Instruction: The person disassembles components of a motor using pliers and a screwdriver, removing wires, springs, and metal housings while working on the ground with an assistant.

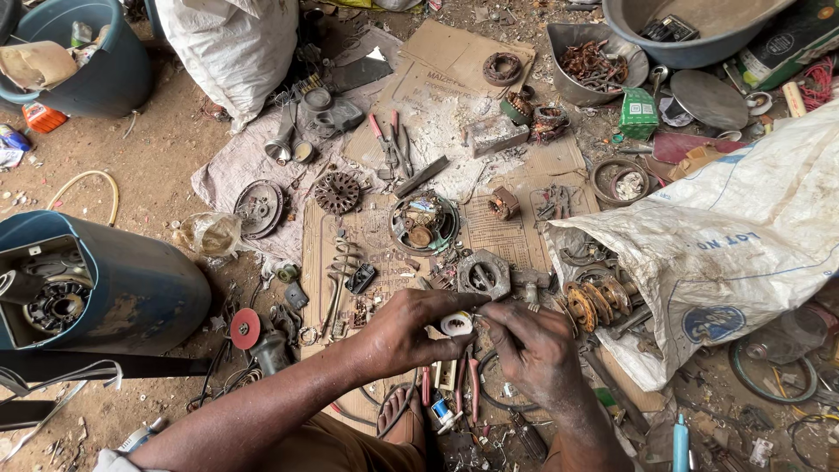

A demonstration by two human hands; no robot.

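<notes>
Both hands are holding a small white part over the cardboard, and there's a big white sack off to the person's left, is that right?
Not quite. In the head view both hands, left hand and right hand, do hold the small white part over the cardboard, but the big white sack lies to the person's right, not left.

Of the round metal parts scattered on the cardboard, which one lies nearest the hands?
The grey square-flanged housing, just above the left hand and right hand. The toothed rusty disc and wired round assembly lie farther up.

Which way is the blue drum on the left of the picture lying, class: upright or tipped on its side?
Tipped on its side. The blue drum lies on the dirt with its open mouth facing left, showing metal motor parts inside.
</notes>
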